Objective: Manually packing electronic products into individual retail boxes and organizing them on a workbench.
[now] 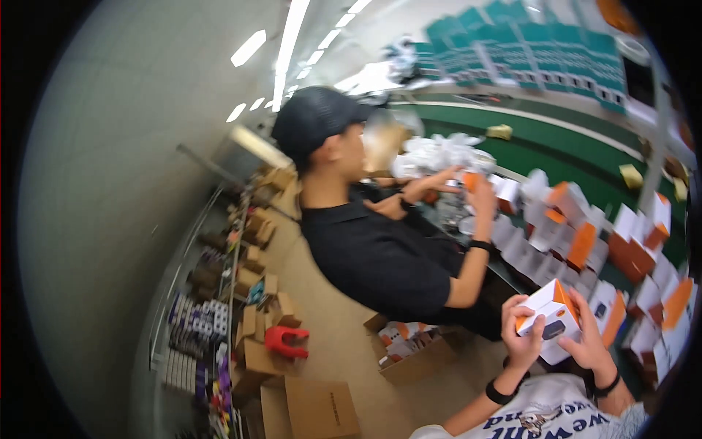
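Observation:
A white and orange product box, with a dark device pictured on its front, is held between both my hands at the lower right. My left hand grips its left side, fingers curled round the edge and thumb on the front. On the opposite side my right hand wraps the box, its thumb near the lower front. More white and orange boxes stand on the bench just beyond my right hand, several of them with raised flaps.
A co-worker in a black cap and shirt stands to my left, handling an orange item. White bags lie beside a green conveyor belt. A carton of boxes sits on the floor, with brown cartons and shelving at left.

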Demonstrator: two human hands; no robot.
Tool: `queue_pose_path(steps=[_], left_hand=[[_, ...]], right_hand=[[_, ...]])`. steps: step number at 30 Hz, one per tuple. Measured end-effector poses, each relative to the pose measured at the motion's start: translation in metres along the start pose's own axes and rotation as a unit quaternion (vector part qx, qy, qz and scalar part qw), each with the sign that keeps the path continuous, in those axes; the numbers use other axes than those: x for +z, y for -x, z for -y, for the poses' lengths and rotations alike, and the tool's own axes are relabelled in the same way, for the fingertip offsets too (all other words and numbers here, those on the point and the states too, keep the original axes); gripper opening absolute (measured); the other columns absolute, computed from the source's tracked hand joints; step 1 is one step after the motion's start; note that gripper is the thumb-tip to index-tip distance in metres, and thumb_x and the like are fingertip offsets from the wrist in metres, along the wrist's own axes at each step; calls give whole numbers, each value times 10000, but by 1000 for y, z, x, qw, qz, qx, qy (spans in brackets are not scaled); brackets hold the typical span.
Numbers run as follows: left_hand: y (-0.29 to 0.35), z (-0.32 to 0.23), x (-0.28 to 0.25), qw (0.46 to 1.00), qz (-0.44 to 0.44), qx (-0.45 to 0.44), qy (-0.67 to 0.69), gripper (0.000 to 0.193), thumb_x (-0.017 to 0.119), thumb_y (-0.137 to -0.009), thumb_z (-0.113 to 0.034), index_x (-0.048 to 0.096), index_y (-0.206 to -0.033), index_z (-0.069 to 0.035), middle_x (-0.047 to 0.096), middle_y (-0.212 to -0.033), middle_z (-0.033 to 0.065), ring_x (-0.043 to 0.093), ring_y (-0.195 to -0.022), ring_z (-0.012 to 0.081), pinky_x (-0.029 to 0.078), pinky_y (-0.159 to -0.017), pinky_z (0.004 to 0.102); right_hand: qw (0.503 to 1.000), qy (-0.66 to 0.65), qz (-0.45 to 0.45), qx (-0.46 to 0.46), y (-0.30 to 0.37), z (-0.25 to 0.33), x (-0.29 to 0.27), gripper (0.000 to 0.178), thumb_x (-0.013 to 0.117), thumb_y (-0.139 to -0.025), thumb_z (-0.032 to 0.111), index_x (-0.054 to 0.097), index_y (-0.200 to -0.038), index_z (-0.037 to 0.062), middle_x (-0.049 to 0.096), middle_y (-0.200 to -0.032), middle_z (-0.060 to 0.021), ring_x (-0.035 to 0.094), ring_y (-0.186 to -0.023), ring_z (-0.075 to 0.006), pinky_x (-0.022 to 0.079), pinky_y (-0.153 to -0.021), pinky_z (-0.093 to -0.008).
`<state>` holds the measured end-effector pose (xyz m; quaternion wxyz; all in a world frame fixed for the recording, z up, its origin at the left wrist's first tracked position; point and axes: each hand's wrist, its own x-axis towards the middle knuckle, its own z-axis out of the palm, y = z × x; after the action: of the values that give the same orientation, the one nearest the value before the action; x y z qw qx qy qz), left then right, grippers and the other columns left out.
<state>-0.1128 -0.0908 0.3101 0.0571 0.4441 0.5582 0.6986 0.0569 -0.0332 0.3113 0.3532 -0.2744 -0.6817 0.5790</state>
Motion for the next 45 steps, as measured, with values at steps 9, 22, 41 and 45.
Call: queue_pose_path(steps=[9,22,41,45], left_hand=[[17,50,-11,979,43,-138,143,179,634,-982,-104,555,-1123,-26,523,-1363,154,512,-1258,210,411,-1056,348],[38,101,-114,894,307,-254,-205,297,766,-880,-205,694,-1107,-26,702,-1176,138,679,-1068,280,528,-907,378],[58,123,12,848,465,-238,-93,261,743,-900,-156,690,-1103,-2,714,-1049,170,700,-991,280,544,-892,370],[111,184,58,772,587,-205,-133,520,780,-868,-277,617,-1255,29,647,-1238,204,663,-1089,314,541,-914,396]], right_hand=[[997,44,-37,55,-10,0,-36,747,818,-641,108,543,-1327,5,615,-1296,-124,593,-1222,-248,454,-1054,-361],[841,411,-219,-275,-134,30,-119,231,720,-806,-55,712,-1001,69,730,-901,-53,663,-828,-245,479,-827,-367],[905,253,-330,-92,-47,93,-151,192,687,-810,-34,671,-992,27,715,-931,-91,686,-823,-197,517,-698,-304],[891,329,-314,-4,-6,54,-149,192,703,-822,33,662,-1010,25,712,-880,-118,697,-792,-245,527,-700,-329]])
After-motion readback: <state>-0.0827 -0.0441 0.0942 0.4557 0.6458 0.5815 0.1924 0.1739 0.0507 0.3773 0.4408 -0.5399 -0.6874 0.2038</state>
